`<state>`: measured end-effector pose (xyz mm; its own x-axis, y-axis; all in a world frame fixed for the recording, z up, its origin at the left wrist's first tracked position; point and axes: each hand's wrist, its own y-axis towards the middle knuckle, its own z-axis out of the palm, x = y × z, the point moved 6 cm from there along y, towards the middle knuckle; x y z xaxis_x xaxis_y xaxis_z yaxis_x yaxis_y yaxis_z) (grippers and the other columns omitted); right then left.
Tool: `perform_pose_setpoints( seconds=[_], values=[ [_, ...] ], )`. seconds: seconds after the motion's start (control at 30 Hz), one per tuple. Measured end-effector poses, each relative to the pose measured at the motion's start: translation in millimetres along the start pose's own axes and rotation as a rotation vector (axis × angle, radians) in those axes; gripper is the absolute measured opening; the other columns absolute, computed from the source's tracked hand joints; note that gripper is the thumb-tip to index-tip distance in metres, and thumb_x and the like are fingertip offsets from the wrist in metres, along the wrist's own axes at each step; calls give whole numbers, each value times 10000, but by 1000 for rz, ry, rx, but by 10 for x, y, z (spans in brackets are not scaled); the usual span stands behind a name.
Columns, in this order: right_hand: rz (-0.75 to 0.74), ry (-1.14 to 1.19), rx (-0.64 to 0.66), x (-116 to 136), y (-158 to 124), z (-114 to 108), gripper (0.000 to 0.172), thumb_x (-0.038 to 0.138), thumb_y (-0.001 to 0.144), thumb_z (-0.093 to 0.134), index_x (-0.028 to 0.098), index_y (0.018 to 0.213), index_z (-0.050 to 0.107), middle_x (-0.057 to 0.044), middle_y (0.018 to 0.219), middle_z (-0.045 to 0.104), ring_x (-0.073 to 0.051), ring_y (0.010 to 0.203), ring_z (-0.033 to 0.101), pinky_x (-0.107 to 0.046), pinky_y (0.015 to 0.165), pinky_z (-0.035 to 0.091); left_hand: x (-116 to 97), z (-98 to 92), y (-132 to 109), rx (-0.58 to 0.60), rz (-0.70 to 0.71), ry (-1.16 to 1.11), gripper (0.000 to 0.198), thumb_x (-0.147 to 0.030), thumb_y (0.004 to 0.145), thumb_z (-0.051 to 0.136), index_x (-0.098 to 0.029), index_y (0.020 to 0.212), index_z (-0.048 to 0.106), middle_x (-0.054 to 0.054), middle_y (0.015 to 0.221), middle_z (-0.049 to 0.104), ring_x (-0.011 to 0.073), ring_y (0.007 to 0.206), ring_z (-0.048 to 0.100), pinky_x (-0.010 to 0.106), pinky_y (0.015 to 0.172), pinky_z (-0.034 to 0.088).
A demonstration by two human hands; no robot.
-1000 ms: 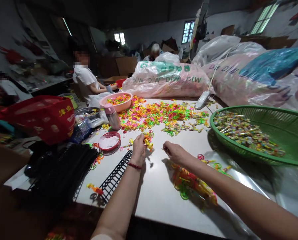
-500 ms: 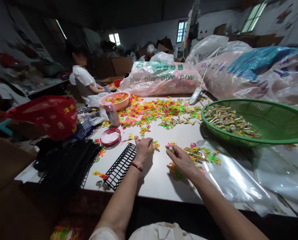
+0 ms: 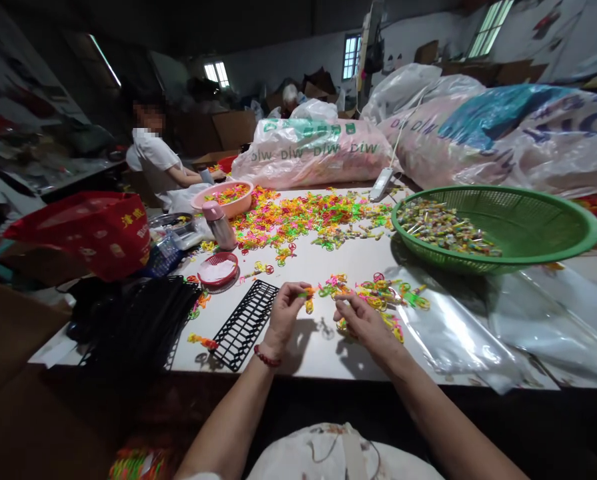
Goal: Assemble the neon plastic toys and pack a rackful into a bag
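Note:
My left hand (image 3: 287, 315), with a red bead bracelet at the wrist, pinches a small orange, yellow and green plastic toy piece (image 3: 309, 299) above the white table (image 3: 303, 363). My right hand (image 3: 367, 325) is opposite it, thumb and fingers drawn together beside pink and green pieces (image 3: 332, 287). What sits between those fingertips is too small to make out. Behind and under the right hand lies a loose pile of colourful plastic toys (image 3: 385, 297). Left of my left hand, a black plastic grid rack (image 3: 245, 323) rests flat, with an orange and yellow toy (image 3: 202, 341) at its near-left corner.
Black racks (image 3: 143, 327) are stacked at left, near a red basket (image 3: 219, 269) and a pink-capped bottle (image 3: 219, 225). Loose parts (image 3: 318, 210) cover the back. At right are a green basket (image 3: 528, 230) and clear bags (image 3: 458, 327). A co-worker (image 3: 155, 160) sits beyond.
My left hand has come off the rack's far end and moved slightly right and nearer, with a toy piece in its fingertips. My right hand stays beside the pile. The view has shifted slightly.

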<state>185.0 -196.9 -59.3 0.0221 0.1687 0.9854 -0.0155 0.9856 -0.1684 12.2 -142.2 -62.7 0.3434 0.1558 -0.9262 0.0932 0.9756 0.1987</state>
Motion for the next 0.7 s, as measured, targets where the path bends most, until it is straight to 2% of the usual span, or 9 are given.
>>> perform_pose_setpoints(
  seconds=[0.1, 0.17, 0.23, 0.3, 0.37, 0.47, 0.5, 0.57, 0.7],
  values=[
    [45, 80, 5, -32, -21, 43, 519, 597, 785, 639, 199, 1108, 561, 8, 815, 636, -29, 431, 304, -191, 418, 263, -163, 190, -294, 156, 88, 201, 39, -215, 845, 620, -176, 841, 617, 88, 1071, 640, 192, 1057, 599, 334, 937, 471],
    [35, 76, 7, -57, -38, 49, 497, 558, 765, 677, 190, 1085, 580, 9, 807, 638, -33, 442, 307, -195, 430, 272, -229, 274, -424, 220, 100, 272, 59, -225, 830, 644, -177, 854, 619, 103, 1143, 615, 201, 1082, 587, 327, 942, 465],
    [-1, 57, 2, -79, -56, 34, 461, 528, 759, 691, 182, 1051, 607, 15, 761, 622, -43, 452, 308, -197, 422, 258, -250, 270, -476, 166, 57, 268, 192, -262, 789, 703, -190, 933, 598, 104, 1276, 550, 183, 1030, 605, 306, 890, 487],
    [-36, 23, -9, -90, -76, 9, 426, 518, 765, 684, 170, 1005, 637, 22, 699, 591, -55, 460, 315, -201, 412, 242, -197, 192, -479, 13, -74, 225, 315, -374, 795, 704, -205, 1012, 552, 99, 1313, 512, 137, 876, 632, 273, 764, 514],
    [-59, -24, 0, -79, -98, 3, 405, 508, 770, 681, 160, 975, 661, 23, 673, 574, -64, 476, 341, -204, 416, 252, -80, 162, -484, -60, -261, 173, 375, -509, 837, 622, -201, 1027, 523, 78, 1154, 578, 87, 682, 596, 231, 612, 484],
    [-100, -121, 65, -31, -127, 48, 379, 507, 795, 652, 172, 971, 685, 24, 690, 584, -83, 530, 419, -212, 464, 326, 74, 288, -509, 78, -442, 69, 435, -595, 843, 569, -170, 928, 538, 4, 784, 565, 60, 538, 478, 186, 496, 380],
    [-119, -168, 85, -17, -135, 67, 373, 509, 810, 634, 181, 979, 690, 25, 694, 586, -95, 557, 449, -220, 495, 359, 102, 329, -518, 115, -455, 46, 432, -591, 833, 588, -165, 884, 537, -17, 713, 528, 57, 524, 446, 178, 482, 351],
    [-173, -289, 60, 12, -149, 70, 382, 508, 830, 613, 191, 1031, 683, 11, 738, 607, -122, 624, 505, -247, 571, 417, 143, 364, -529, 114, -432, 43, 420, -564, 806, 640, -160, 822, 526, -40, 655, 475, 54, 524, 413, 172, 474, 323],
    [-299, -485, -176, 96, -239, -30, 472, 493, 851, 589, 179, 1203, 581, -78, 972, 641, -189, 796, 577, -324, 720, 484, 225, 331, -545, -28, -391, 52, 404, -538, 794, 662, -163, 793, 510, -43, 654, 467, 59, 547, 410, 178, 495, 338]
  ],
)
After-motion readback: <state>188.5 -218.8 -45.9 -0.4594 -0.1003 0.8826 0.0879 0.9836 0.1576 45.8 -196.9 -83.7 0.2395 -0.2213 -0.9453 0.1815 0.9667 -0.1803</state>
